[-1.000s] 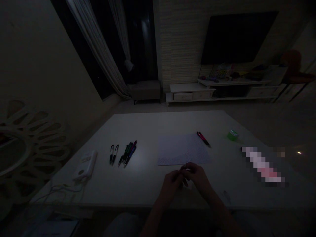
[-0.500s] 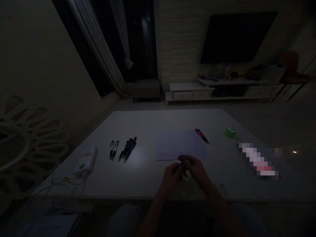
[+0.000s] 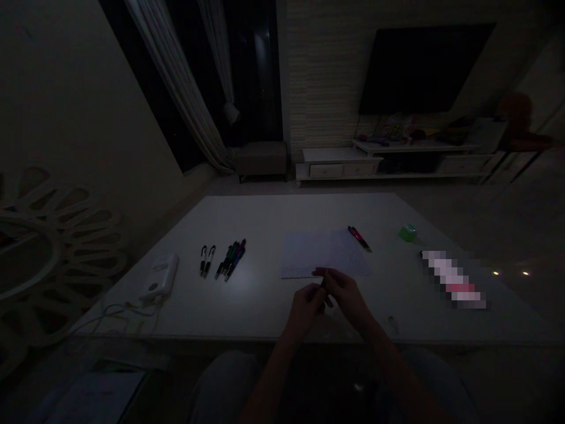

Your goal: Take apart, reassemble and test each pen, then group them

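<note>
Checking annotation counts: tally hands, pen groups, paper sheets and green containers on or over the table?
Hands: 2 (left hand, right hand)
Pen groups: 3 (white-and-black pens, mixed-colour cluster, red pens)
Paper sheet: 1
Green container: 1
Total: 7

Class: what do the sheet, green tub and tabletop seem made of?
Sheet: probably matt paper, flat with faint marks and no shine.
Green tub: likely translucent plastic, since the green looks lit through, though glass is possible.
Tabletop: smooth white finish with a soft reflection; core material cannot be told.
</note>
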`<act>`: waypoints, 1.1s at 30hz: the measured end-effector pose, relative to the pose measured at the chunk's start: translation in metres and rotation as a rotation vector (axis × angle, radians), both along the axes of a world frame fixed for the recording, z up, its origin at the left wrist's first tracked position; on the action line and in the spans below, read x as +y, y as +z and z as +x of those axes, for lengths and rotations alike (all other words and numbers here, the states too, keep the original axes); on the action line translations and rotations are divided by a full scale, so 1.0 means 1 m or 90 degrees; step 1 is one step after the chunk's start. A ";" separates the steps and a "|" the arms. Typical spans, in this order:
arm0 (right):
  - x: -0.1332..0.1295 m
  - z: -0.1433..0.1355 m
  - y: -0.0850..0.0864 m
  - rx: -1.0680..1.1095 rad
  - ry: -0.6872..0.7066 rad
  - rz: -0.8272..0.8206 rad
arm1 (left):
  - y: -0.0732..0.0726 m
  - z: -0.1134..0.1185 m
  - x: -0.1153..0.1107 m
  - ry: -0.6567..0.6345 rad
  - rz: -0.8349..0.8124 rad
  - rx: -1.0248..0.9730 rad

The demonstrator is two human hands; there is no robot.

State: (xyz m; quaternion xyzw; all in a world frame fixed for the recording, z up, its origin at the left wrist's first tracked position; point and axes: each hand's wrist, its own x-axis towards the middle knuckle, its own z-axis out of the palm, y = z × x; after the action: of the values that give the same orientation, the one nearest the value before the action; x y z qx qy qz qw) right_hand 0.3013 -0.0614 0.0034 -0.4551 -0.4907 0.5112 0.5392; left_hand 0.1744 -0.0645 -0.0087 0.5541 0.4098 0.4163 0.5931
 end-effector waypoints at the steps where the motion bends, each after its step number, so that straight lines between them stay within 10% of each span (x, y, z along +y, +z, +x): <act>1: 0.000 0.000 0.000 -0.004 -0.002 -0.004 | 0.000 0.000 0.000 0.000 -0.002 -0.004; 33: 0.000 0.003 0.003 -0.052 -0.005 0.010 | 0.001 0.002 -0.002 -0.004 -0.050 -0.060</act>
State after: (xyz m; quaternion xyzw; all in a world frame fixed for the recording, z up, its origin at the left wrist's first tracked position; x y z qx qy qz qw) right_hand 0.3043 -0.0610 0.0061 -0.4732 -0.5142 0.4864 0.5245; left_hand 0.1760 -0.0668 -0.0074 0.5113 0.3956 0.4238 0.6343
